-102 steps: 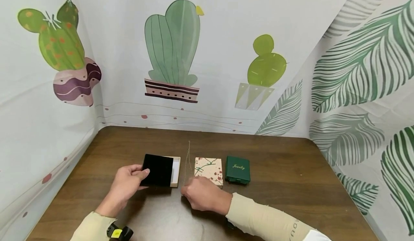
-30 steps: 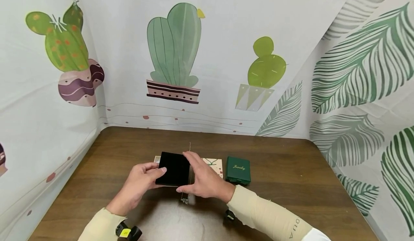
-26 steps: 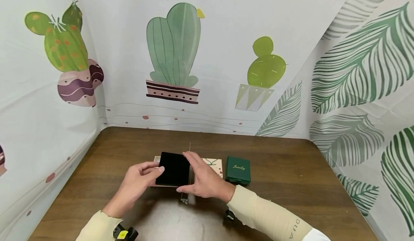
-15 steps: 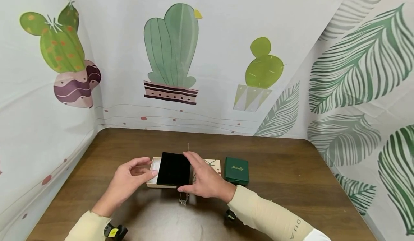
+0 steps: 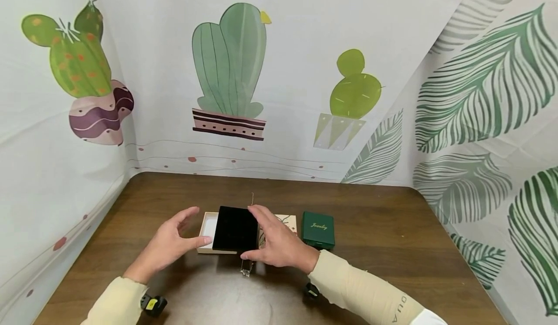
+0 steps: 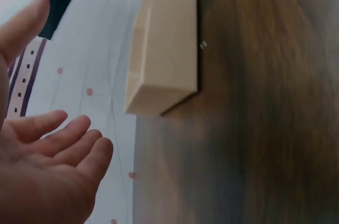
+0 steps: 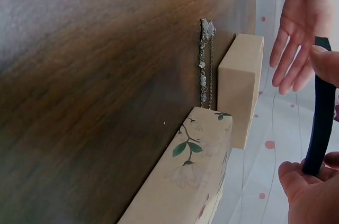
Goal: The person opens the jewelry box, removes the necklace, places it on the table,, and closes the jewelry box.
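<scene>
My right hand grips a flat black velvet pad by its right side, thumb at the near edge and fingers at the far edge. In the right wrist view the pad is seen edge-on, raised above the boxes. The cream box base, with a white inside, sits under the pad and is partly hidden by it. My left hand is open at the left of this base, fingers spread, holding nothing. A thin chain necklace with clear stones lies between the base and a floral lid.
On the brown table, a green box lettered "Jewelry" stands right of the floral lid. White cloth printed with cacti and leaves hangs behind the table and along its sides.
The black pad has gone from my left hand to my right and moved rightward over the necklace. My right hand has left the necklace's near end; my left hand has let go and drawn leftward.
</scene>
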`<state>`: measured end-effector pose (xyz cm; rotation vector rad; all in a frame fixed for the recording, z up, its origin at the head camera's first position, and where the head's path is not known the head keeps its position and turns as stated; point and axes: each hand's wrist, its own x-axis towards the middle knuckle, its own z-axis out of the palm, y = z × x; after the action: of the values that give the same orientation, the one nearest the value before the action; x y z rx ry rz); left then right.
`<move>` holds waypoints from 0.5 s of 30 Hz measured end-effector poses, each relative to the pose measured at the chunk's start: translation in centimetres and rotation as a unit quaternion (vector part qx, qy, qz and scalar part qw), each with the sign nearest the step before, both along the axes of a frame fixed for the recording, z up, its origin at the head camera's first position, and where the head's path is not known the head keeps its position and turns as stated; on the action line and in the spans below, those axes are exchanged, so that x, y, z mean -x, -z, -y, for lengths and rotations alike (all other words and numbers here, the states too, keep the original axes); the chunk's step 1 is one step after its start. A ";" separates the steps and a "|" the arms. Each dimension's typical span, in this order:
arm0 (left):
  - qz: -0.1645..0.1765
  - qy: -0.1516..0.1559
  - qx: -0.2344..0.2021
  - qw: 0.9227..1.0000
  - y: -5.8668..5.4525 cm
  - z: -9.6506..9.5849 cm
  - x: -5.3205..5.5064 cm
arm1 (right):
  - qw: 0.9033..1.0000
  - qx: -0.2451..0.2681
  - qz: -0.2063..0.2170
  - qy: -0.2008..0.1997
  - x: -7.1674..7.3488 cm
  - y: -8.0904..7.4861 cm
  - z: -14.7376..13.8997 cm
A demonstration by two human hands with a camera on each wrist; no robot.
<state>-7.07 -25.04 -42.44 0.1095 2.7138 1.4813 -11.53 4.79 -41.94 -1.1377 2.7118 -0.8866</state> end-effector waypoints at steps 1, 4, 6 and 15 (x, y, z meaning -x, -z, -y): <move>0.000 0.009 0.009 1.000 0.1 0.1 0.1 | 1.000 0.000 -0.001 -0.001 0.0 0.0 0.0; -0.006 0.038 0.049 0.998 0.5 0.4 0.5 | 1.000 0.000 -0.004 -0.004 0.0 0.1 0.0; -0.009 0.059 0.069 0.996 0.7 0.5 0.7 | 1.000 -0.002 -0.006 -0.007 0.0 0.2 0.0; -0.003 0.120 0.108 0.987 1.1 0.6 2.0 | 1.000 -0.007 0.001 -0.002 0.1 0.1 0.0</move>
<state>-9.05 -25.61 -43.57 0.4154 2.7261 1.1196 -11.59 4.77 -42.04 -1.1376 2.7083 -0.8675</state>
